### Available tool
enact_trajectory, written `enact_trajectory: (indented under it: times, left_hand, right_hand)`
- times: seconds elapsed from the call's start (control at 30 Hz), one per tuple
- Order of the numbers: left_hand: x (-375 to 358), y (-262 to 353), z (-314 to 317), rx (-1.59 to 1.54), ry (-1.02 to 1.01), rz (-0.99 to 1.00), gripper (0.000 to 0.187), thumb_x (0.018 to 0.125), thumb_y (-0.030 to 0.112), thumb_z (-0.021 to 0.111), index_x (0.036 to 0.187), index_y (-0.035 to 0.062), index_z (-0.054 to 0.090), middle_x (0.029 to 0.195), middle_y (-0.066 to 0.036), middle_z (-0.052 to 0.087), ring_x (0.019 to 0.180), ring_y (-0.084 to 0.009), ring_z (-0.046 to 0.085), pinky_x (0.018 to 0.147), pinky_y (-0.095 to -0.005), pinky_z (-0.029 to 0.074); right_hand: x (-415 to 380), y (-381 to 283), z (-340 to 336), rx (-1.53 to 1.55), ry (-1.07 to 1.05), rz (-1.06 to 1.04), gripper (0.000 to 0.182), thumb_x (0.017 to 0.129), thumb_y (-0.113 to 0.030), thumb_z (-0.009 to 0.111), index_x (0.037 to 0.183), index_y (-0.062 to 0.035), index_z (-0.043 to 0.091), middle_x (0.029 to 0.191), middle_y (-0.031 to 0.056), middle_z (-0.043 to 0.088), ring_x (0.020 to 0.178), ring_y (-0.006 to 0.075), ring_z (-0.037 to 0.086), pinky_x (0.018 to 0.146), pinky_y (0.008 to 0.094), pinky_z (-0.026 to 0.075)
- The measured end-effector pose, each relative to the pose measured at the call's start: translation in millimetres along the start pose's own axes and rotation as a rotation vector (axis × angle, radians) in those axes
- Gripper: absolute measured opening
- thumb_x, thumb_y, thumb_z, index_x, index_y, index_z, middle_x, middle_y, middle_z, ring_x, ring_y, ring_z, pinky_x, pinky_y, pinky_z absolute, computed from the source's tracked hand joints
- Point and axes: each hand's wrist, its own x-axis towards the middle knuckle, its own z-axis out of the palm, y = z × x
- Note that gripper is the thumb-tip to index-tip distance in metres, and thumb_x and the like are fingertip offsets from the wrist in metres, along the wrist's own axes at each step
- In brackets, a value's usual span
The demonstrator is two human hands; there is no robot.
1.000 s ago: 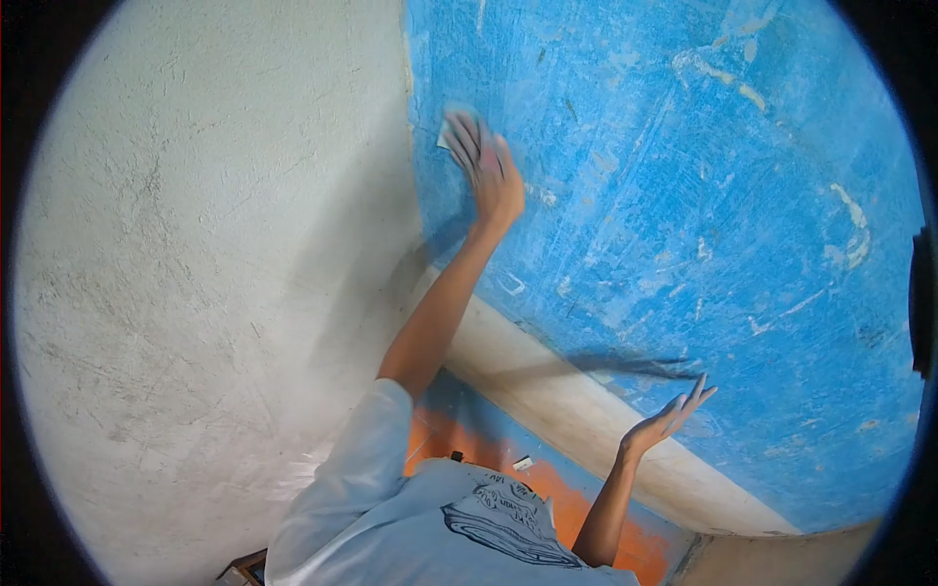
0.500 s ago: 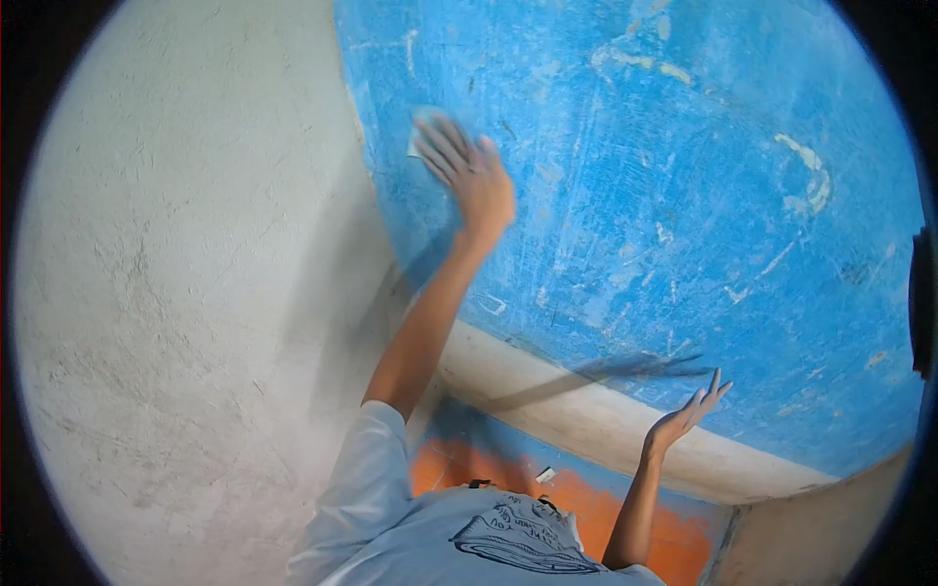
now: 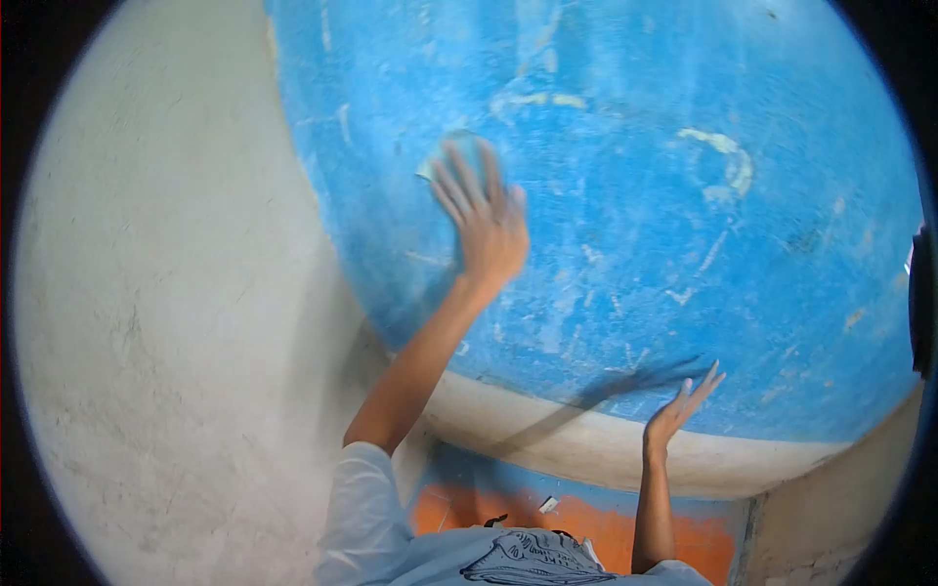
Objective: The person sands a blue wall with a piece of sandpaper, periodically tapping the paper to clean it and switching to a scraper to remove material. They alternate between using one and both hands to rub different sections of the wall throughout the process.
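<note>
My left hand (image 3: 486,223) lies flat against the blue wall (image 3: 606,254), its fingers stretched up and blurred. Under those fingers is a thin pale sheet (image 3: 426,170), pressed to the wall; only its edges show, so its material is hard to tell. Lower on the right, my right hand (image 3: 681,405) is raised with fingers apart and nothing in it, near the lower edge of the blue paint. A shadow spreads over the wall to its left.
A rough grey wall (image 3: 186,293) meets the blue one at the left. Below the blue runs a whitish band (image 3: 547,427). Further down are an orange floor (image 3: 611,547) and a small white object (image 3: 549,505). A dark object (image 3: 920,303) stands at the right edge.
The view has shifted, so the wall marks sit further left and lower. My left hand has moved right across the wall with the sheet. My right hand remains raised and open.
</note>
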Motion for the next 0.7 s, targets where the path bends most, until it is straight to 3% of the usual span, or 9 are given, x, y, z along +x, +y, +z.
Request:
enact_trajectory:
  times: [0.03, 0.13, 0.2, 0.27, 0.37, 0.43, 0.53, 0.6, 0.7]
  left_hand:
    - [-12.1, 18.4, -1.2, 0.081, -0.084, 0.159, 0.066, 0.111, 0.037, 0.024, 0.162, -0.0012, 0.009, 0.165, -0.033, 0.001, 0.152, -0.054, -0.003, 0.121, -0.0646, -0.001]
    - [-13.1, 33.4, -15.5, 0.055, -0.312, 0.284, 0.064, 0.111, 0.036, 0.023, 0.162, 0.0017, 0.008, 0.167, -0.029, 0.0, 0.153, -0.052, -0.004, 0.121, -0.0641, -0.002]
    - [19.7, -3.1, -3.2, -0.147, 0.033, 0.164, 0.063, 0.111, 0.036, 0.024, 0.163, 0.0049, 0.009, 0.168, -0.026, 0.001, 0.154, -0.0485, 0.0, 0.122, -0.0619, -0.001]
    - [57.2, -15.6, -1.1, -0.137, 0.275, -0.272, 0.061, 0.111, 0.035, 0.025, 0.163, 0.0063, 0.012, 0.168, -0.026, 0.005, 0.155, -0.0456, 0.005, 0.123, -0.0595, -0.001]
    - [76.1, 30.8, 8.8, -0.056, 0.272, -0.222, 0.061, 0.111, 0.036, 0.027, 0.162, 0.0046, 0.017, 0.167, -0.026, 0.01, 0.154, -0.0454, 0.008, 0.123, -0.0579, 0.0]
    - [55.0, 92.7, -4.9, -0.309, -0.039, 0.148, 0.06, 0.11, 0.034, 0.031, 0.16, 0.0029, 0.024, 0.166, -0.026, 0.017, 0.154, -0.0457, 0.012, 0.124, -0.0576, 0.005]
    - [33.3, 132.1, -12.3, 0.083, -0.209, 0.531, 0.062, 0.11, 0.036, 0.03, 0.161, 0.0041, 0.018, 0.168, -0.022, 0.01, 0.155, -0.0427, 0.008, 0.124, -0.057, -0.003]
    - [60.1, 92.7, -6.4, -0.103, -0.13, 0.468, 0.061, 0.11, 0.035, 0.031, 0.162, 0.008, 0.018, 0.169, -0.019, 0.01, 0.155, -0.0412, 0.011, 0.124, -0.0582, -0.002]
    - [102.3, 56.6, -12.1, -0.307, 0.221, -0.198, 0.059, 0.109, 0.034, 0.032, 0.161, 0.0061, 0.024, 0.169, -0.022, 0.011, 0.155, -0.0428, 0.008, 0.123, -0.0622, -0.002]
  right_hand:
    - [3.7, -6.3, -2.1, 0.015, -0.009, -0.035, 0.07, 0.109, -0.052, 0.029, 0.162, -0.0072, 0.02, 0.17, 0.0199, -0.006, 0.156, 0.0412, 0.001, 0.123, 0.0602, 0.009]
    - [25.7, -23.5, -10.0, 0.015, -0.083, -0.182, 0.072, 0.109, -0.053, 0.027, 0.162, -0.0054, 0.018, 0.17, 0.0191, -0.006, 0.156, 0.0406, 0.0, 0.123, 0.0605, 0.008]
    - [42.1, -22.8, -26.1, 0.006, -0.066, -0.216, 0.073, 0.109, -0.052, 0.028, 0.162, -0.0038, 0.017, 0.17, 0.0192, -0.004, 0.157, 0.0399, 0.001, 0.123, 0.0598, 0.008]
    - [54.4, -13.8, -36.9, 0.036, -0.041, -0.215, 0.073, 0.109, -0.051, 0.028, 0.162, -0.0025, 0.017, 0.17, 0.0194, -0.002, 0.157, 0.0392, 0.001, 0.123, 0.0589, 0.008]
    - [67.2, 1.0, -54.8, 0.091, -0.011, -0.184, 0.072, 0.109, -0.05, 0.03, 0.161, -0.0013, 0.017, 0.17, 0.0197, 0.001, 0.157, 0.0379, 0.002, 0.124, 0.0576, 0.008]
    - [74.9, 7.5, -59.6, 0.101, -0.021, -0.179, 0.071, 0.109, -0.048, 0.031, 0.161, -0.0008, 0.017, 0.17, 0.02, 0.003, 0.157, 0.0373, 0.002, 0.124, 0.0569, 0.009]
    - [86.4, 3.9, -66.4, 0.091, -0.054, -0.215, 0.07, 0.109, -0.048, 0.031, 0.16, -0.001, 0.019, 0.17, 0.02, 0.003, 0.157, 0.0381, 0.002, 0.124, 0.0571, 0.009]
    - [94.8, -4.0, -79.4, 0.089, -0.068, -0.235, 0.07, 0.109, -0.049, 0.03, 0.16, -0.0011, 0.021, 0.17, 0.02, 0.003, 0.157, 0.0384, 0.002, 0.124, 0.0573, 0.008]
    - [106.2, 7.7, -98.6, 0.102, -0.046, -0.237, 0.07, 0.109, -0.049, 0.031, 0.16, -0.0017, 0.023, 0.17, 0.021, 0.001, 0.157, 0.0394, 0.0, 0.123, 0.0581, 0.008]
